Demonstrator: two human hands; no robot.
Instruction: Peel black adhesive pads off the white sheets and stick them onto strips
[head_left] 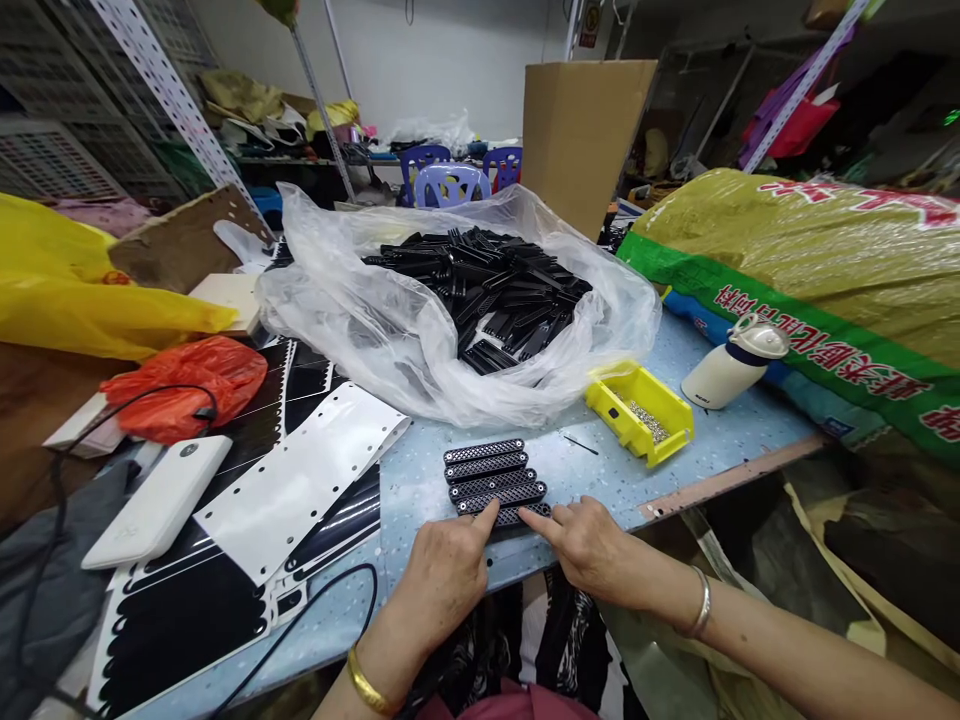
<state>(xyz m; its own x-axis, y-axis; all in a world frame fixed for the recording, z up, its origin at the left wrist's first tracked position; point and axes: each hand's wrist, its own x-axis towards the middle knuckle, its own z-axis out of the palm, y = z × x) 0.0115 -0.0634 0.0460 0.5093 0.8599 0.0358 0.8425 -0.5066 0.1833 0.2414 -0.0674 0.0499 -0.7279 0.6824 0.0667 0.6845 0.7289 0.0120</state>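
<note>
A close row of several black, mesh-patterned plastic strips [487, 467] lies on the blue speckled table, with small silver screws or rivets at their ends. My left hand [454, 560] is at the near side of the row, its index fingertip touching the nearest strips and its other fingers curled. From the right, my right hand [589, 545] reaches in with its index finger stretched onto the nearest strip. The two fingertips are close together, and neither hand is seen wrapped around a strip. Whether a tiny part lies under the fingertips is hidden.
A clear plastic bag [360, 330] full of black pieces [517, 280] stands behind the row. Right of it are a thin black rod [581, 444], a yellow bin [645, 410] of small metal parts and a white bottle [731, 365]. White sheet [300, 480] and power bank [157, 500] lie left.
</note>
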